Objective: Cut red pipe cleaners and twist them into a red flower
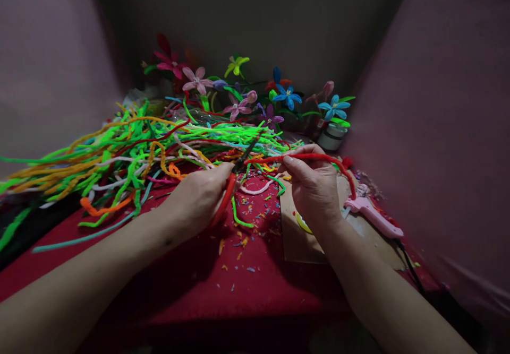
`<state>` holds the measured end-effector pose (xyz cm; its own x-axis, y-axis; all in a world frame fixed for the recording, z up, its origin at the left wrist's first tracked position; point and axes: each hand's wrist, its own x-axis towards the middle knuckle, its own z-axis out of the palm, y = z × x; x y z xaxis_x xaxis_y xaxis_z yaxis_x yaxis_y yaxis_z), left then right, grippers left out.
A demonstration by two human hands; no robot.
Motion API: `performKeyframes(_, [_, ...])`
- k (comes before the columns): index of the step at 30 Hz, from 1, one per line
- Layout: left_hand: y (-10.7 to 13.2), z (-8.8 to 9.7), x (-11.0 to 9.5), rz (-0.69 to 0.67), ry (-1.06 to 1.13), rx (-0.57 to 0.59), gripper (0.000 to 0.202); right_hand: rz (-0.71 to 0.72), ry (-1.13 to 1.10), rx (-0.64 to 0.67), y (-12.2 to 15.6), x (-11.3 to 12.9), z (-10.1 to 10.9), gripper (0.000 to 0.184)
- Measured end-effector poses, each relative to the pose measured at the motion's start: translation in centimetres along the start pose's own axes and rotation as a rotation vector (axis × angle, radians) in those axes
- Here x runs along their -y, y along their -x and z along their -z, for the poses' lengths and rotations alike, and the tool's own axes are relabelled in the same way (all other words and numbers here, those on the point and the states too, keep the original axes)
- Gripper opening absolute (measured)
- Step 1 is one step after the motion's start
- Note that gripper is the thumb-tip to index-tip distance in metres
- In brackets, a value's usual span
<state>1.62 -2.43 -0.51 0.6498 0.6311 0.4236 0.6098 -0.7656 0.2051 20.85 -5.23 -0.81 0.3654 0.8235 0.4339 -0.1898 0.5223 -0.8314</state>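
My left hand (203,192) is closed around the orange-red handles of a pair of scissors (246,153), whose dark blades point up and to the right. In my right hand (314,184) a red pipe cleaner (265,160) is pinched between thumb and fingers. One end of it reaches left to beside the scissor blades; whether they touch I cannot tell. The other end bends over my right hand and droops toward a pink glue gun (374,215). Small coloured fuzz clippings (243,242) lie on the red tablecloth (271,290) below my hands.
A large pile of green, orange, white and red pipe cleaners (131,147) spreads across the left and back. Several finished pipe-cleaner flowers (287,96) stand behind it, near a small jar (332,136). A board (300,242) lies under my right hand. Pink fabric (438,131) hangs on the right.
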Motion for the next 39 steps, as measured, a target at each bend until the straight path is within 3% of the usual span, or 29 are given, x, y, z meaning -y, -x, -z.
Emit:
performKeyframes(3, [0.0,0.0,0.0,0.034,0.066,0.032,0.03,0.008,0.012,0.019,0.1,0.0,0.0,0.012])
performKeyframes(8, [0.3,-0.7,-0.1,-0.066,-0.14,0.046,0.041,0.058,0.035,0.029,0.3,-0.1,0.0,0.011])
performKeyframes(14, [0.4,-1.1,-0.4,-0.06,-0.288,0.097,0.042,0.069,0.043,0.026,0.3,-0.2,0.0,0.01])
performKeyframes(39, [0.3,-0.5,-0.7,-0.073,-0.297,0.129,0.036,0.028,0.041,0.061,0.5,-0.4,-0.1,0.011])
